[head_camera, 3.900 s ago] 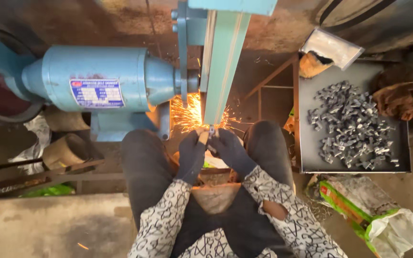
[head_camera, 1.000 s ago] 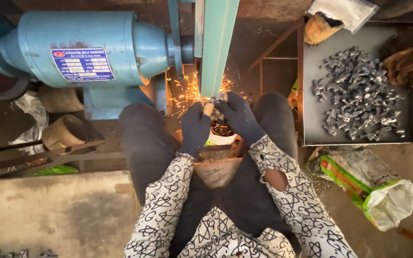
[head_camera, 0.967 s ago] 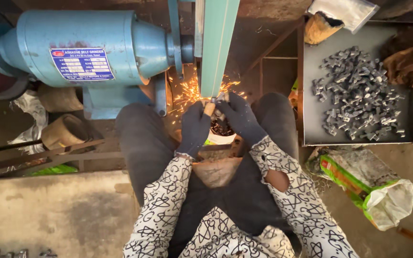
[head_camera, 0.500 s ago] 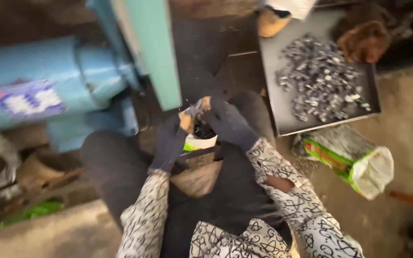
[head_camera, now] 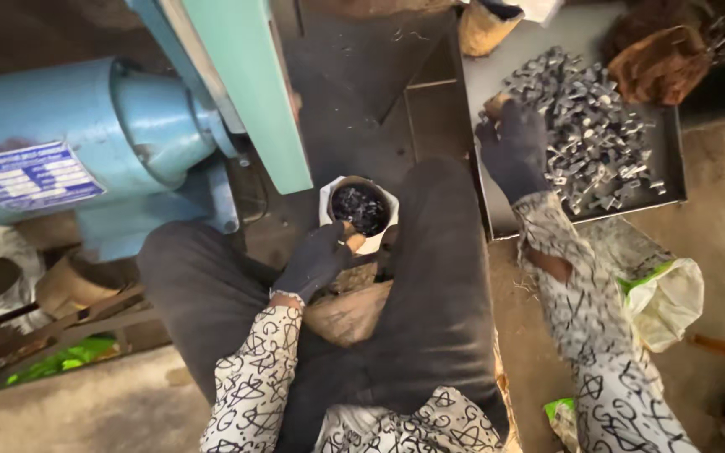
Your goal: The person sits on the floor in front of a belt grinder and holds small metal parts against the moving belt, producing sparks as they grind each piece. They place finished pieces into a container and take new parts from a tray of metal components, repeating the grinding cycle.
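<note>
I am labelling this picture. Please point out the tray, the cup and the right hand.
tray [head_camera: 669, 168], head view, bare right rim.
cup [head_camera: 361, 208], head view, dark contents inside the white rim.
right hand [head_camera: 513, 151], head view, back of the gloved hand, over the metal pieces [head_camera: 597, 126].

Your gloved left hand is resting low between your knees, fingers curled; your gloved right hand is stretching out to the right, arm extended, fingers spread downward.

A metal workshop: a blue grinder motor and a tray of small metal parts.
</note>
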